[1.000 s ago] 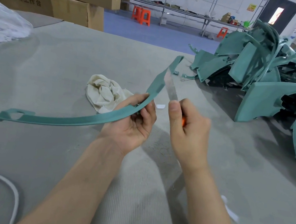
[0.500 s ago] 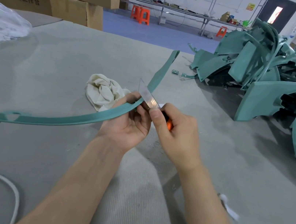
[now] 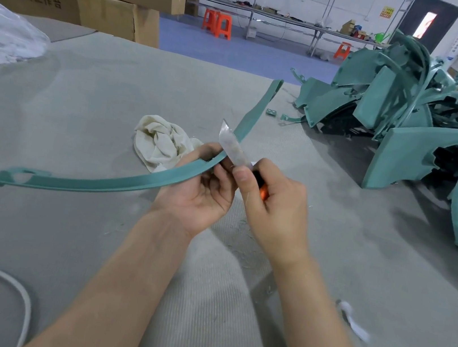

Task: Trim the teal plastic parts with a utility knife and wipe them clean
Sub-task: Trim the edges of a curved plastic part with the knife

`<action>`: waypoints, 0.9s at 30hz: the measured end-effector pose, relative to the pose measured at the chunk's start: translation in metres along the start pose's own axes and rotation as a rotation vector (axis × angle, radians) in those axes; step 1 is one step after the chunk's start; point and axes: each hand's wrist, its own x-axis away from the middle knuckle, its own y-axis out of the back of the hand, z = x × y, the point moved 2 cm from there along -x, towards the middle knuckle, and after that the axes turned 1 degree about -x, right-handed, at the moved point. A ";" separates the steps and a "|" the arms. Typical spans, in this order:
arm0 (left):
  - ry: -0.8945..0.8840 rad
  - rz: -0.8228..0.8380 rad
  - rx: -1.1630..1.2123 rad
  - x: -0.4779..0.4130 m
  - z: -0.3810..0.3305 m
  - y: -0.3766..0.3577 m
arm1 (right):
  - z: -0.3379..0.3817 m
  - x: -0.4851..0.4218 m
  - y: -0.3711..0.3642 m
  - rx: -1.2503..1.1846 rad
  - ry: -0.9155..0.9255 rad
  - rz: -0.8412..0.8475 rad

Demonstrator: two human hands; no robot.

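Holding teal strip (image 3: pixel 119 184) mid-length: left grip (image 3: pixel 200 198) | long axis lower-left to upper-right | right grip (image 3: pixel 276 207) clasps utility knife (image 3: pixel 233 148), blade up-left

Two bare arms show, uncovered from wrist to the lower edge of the view. The left hand (image 3: pixel 200 196) and right hand (image 3: pixel 275 210) are ungloved. The right thumbnail (image 3: pixel 242 174) is cut short. The left forearm (image 3: pixel 122 282) and right forearm (image 3: pixel 326 330) are slim.

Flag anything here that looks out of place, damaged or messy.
Nothing looks broken. The teal parts at far right lie in a tangled heap, a white scrap lies loose on the table by the right forearm, and the knife blade sits close to the left hand gripping the strip.
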 end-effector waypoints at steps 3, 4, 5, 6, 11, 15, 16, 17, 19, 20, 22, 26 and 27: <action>0.101 0.076 -0.003 0.001 0.000 0.001 | -0.005 -0.003 0.006 -0.009 -0.077 -0.069; 0.137 0.108 -0.013 0.003 0.001 0.000 | -0.008 -0.004 0.010 -0.028 -0.105 -0.106; 0.154 0.118 -0.030 0.003 0.002 0.000 | -0.011 -0.005 0.013 -0.041 -0.120 -0.135; 0.154 0.109 -0.050 0.003 0.003 0.000 | -0.012 -0.005 0.016 -0.044 -0.127 -0.150; 0.065 0.024 -0.075 -0.001 0.003 0.003 | -0.010 -0.004 0.015 -0.056 -0.102 -0.126; 0.021 0.024 -0.065 -0.003 0.001 0.003 | -0.004 -0.003 0.010 -0.080 -0.028 -0.023; 0.007 0.020 -0.052 -0.004 0.001 0.003 | -0.003 -0.002 0.008 -0.081 -0.014 0.004; -0.007 0.016 -0.033 -0.004 0.000 0.003 | -0.002 -0.002 0.007 -0.080 -0.008 0.025; -0.031 0.009 -0.013 -0.005 0.000 0.003 | -0.002 -0.001 0.006 -0.070 -0.006 0.053; -0.036 0.008 -0.016 -0.005 0.000 0.003 | -0.002 -0.001 0.006 -0.061 -0.007 0.059; -0.029 0.007 -0.023 -0.005 0.000 0.003 | -0.003 -0.002 0.005 -0.049 -0.017 0.064; 0.011 0.006 -0.061 -0.004 -0.001 0.003 | -0.005 -0.002 0.005 -0.045 -0.037 0.056; 0.018 0.007 -0.069 -0.004 -0.001 0.003 | -0.005 -0.002 0.005 -0.044 -0.038 0.052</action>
